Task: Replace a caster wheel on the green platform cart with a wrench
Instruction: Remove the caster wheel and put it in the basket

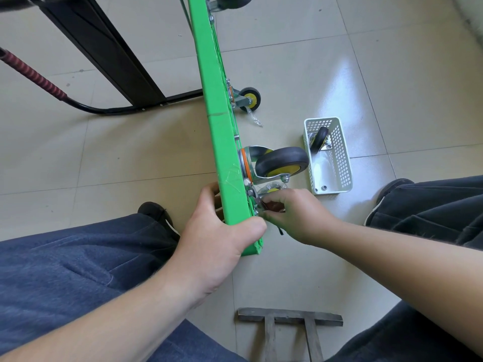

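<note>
Green platform cart (222,142) stands on its long edge on the tiled floor (300,82), deck facing left, underside w/ wheels facing right, near corner just in front of the person's knees. Caster wheel (281,162) nearest the camera sticks out sideways from the underside: grey tyre, yellow hub, silver fork, orange ring at the mount plate. Right below it, a wrench (271,205) sits at the plate's bolts; only a dark reddish bit and some metal show, most is hidden. Right hand (292,215) has its fingers curled round the wrench, fingertips at the cart's edge. Left hand (222,231) grips the cart's near corner, thumb over the top edge, fingers wrapped round the deck side.

Second caster (248,99) further along the same edge, w/ clear plastic wrap (254,118) hanging off it. Third wheel at the top of frame, cut off. White basket (337,142) on the floor just right of the near caster holds a spare caster (319,139) and a couple of small nuts. Black cart handle (109,56) lies to the left. Grey metal frame (290,317) on the floor at bottom.
</note>
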